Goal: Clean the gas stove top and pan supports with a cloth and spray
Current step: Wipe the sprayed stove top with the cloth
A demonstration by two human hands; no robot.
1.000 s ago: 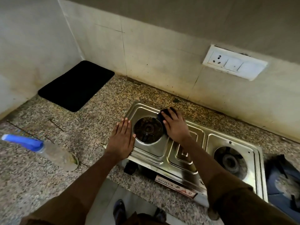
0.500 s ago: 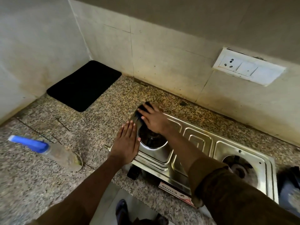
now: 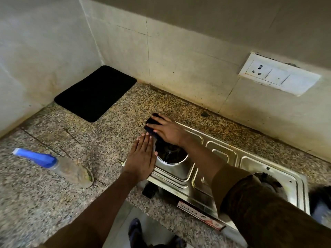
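A steel two-burner gas stove [image 3: 217, 161] stands on the granite counter, its pan supports off. My right hand [image 3: 167, 130] presses a dark cloth [image 3: 152, 123] with straight fingers onto the stove's far left corner, behind the left burner [image 3: 170, 154]. My left hand [image 3: 141, 161] lies flat with straight fingers on the stove's left edge. The right burner [image 3: 268, 181] is partly hidden by my right sleeve. A spray bottle [image 3: 55, 164] with a blue head lies on its side on the counter, left of the stove.
A black mat [image 3: 95, 92] lies in the back left corner against the tiled walls. A white socket plate [image 3: 279, 76] is on the back wall. A dark object [image 3: 320, 199] sits at the right edge, blurred. The stove's black knob [image 3: 150, 191] faces the counter's front edge.
My right hand with the cloth has slid from behind the left burner's right side to the stove's far left corner. My left hand stays flat on the left edge.
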